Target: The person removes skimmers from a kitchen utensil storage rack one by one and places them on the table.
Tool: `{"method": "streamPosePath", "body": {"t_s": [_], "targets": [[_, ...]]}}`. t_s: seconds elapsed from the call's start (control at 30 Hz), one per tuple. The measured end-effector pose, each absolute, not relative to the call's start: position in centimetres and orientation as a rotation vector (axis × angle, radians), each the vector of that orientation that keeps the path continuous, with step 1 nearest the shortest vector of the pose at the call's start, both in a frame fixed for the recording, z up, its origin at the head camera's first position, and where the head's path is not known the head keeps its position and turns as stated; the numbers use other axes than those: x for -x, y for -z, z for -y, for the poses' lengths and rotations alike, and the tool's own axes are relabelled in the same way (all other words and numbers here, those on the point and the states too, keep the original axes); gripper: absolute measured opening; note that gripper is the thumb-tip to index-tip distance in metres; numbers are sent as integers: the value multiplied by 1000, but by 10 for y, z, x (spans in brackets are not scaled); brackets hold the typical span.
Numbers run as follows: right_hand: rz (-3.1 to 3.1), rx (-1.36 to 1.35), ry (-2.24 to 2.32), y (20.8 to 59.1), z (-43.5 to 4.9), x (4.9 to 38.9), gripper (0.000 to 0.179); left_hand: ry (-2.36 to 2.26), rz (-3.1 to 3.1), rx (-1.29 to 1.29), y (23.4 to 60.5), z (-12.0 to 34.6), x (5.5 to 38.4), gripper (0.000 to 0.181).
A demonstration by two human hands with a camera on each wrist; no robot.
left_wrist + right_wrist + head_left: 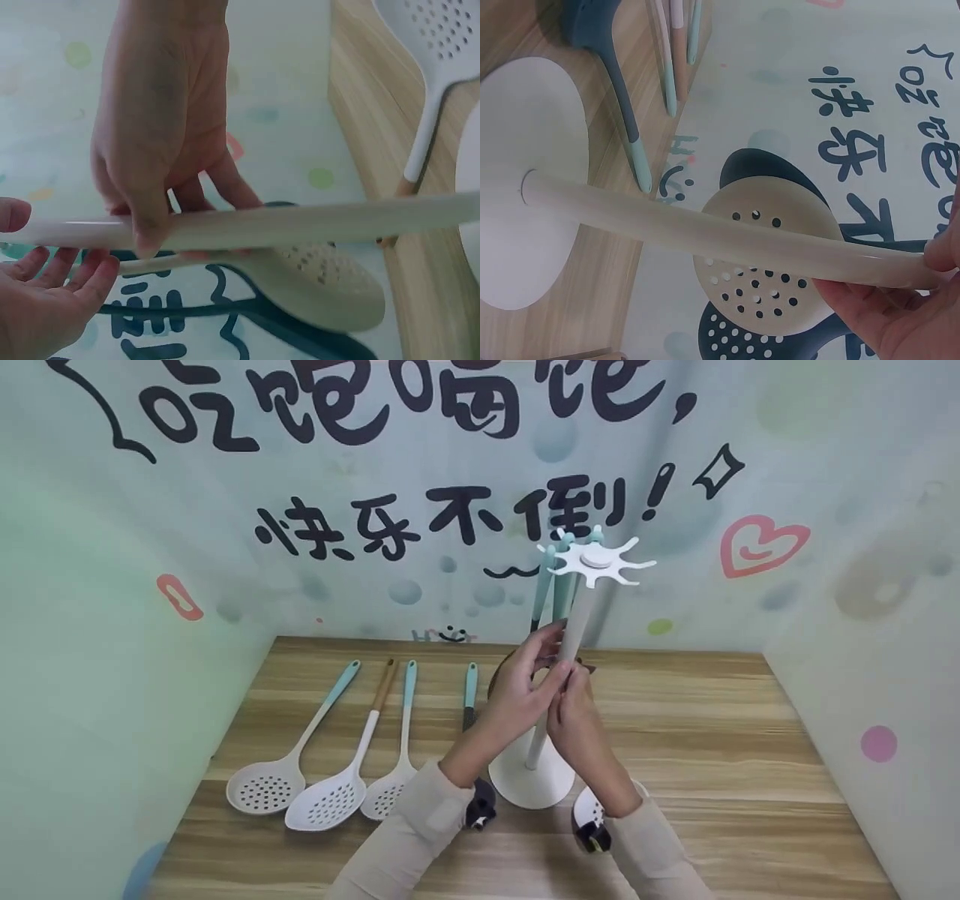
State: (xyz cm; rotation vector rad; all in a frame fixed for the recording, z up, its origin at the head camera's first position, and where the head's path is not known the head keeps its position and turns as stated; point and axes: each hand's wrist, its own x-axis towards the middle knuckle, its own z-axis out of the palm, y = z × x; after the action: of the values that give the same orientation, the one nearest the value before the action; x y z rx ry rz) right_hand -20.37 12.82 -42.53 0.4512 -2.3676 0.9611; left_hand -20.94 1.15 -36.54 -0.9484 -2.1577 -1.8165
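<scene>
From where I watch at a distance, the left hand (523, 679) and, lower down, the right hand (574, 720) both have fingers closed round the pole of a white stand (581, 615). I see its round base (529, 795) over the wooden tabletop (697, 720), between three perforated skimmers (326, 804) and another perforated utensil (587, 807), while turquoise-handled utensils (562, 596) hang from its spoked top (596, 561).
</scene>
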Motion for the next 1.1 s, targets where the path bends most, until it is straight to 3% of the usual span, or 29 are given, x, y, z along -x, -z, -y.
{"method": "streamPosePath", "body": {"t_s": [0.43,0.73,1.1], "targets": [[2372,-456,-997,423,-125,204,34,2092,1998,882,369,-32,227,26],[2356,-546,-1262,419,-136,202,53,1970,2044,943,371,-36,233,19],[2575,-346,-1534,380,-161,187,31,1811,1932,865,386,-58,235,23]]}}
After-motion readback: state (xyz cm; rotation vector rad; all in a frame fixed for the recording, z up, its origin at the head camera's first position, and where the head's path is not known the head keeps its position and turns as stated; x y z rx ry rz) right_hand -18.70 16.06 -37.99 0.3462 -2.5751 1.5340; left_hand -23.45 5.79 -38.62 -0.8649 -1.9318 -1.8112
